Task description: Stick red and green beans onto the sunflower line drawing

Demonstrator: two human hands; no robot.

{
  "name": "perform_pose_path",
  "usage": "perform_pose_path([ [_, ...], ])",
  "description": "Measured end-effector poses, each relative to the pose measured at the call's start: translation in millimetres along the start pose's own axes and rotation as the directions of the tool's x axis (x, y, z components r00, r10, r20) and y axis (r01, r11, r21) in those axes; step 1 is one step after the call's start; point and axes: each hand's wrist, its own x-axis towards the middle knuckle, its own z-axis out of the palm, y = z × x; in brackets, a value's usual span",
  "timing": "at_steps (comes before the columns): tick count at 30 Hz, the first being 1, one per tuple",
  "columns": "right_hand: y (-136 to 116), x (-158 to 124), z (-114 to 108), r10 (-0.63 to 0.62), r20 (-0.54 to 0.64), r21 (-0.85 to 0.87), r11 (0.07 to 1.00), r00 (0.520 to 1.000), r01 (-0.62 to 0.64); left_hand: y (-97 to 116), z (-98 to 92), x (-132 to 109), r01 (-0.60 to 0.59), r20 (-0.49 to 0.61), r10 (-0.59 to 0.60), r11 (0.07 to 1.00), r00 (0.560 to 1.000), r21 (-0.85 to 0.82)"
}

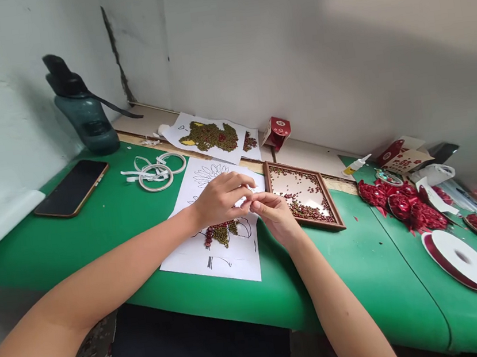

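My left hand (220,198) and my right hand (274,213) meet over a white sheet (195,253) with a flower outline. Their fingertips pinch together on a small white strip I can barely make out. A patch of red and green beans (221,232) is stuck on the drawing just below my left hand. A brown framed tray (336,213) strewn with red beans lies right beside my right hand.
A phone (72,188) and a dark water bottle (85,113) sit at the left on the green table (97,230). White tape rings (157,171), a finished bean picture (211,136), a glue bottle (356,165), red ribbon bows (407,204) and a ribbon spool (461,260) lie around.
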Motion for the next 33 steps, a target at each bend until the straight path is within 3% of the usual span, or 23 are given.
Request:
perform_pose_path([
  [5, -3, -1, -5, -0.111, -0.123, -0.090, 0.991, 0.986, 0.100, 0, -3.5, 2, 0.024, 0.026, -0.022, 0.996, 0.999, -0.082],
  [9, -4, -3, -9, -0.168, -0.144, -0.161, 0.976, 0.975, 0.144, 0, 1.0, 1, 0.058, 0.174, -0.026, 0.982, 0.984, -0.181],
  [14, -4, -4, -10, -0.173, -0.187, -0.208, 0.969, 0.967, 0.133, 2, -2.6, 1, 0.130, 0.339, -0.028, 0.950, 0.940, -0.283],
  [20, -4, -4, -14, -0.182, -0.209, -0.227, 0.965, 0.961, 0.133, -2, -10.5, -1, 0.236, 0.531, -0.004, 0.899, 0.847, -0.369],
  [33, -5, -4, -11, -0.162, -0.203, -0.260, 0.960, 0.966, 0.106, -12, 0.1, -6, 0.282, 0.563, -0.012, 0.874, 0.826, -0.395],
])
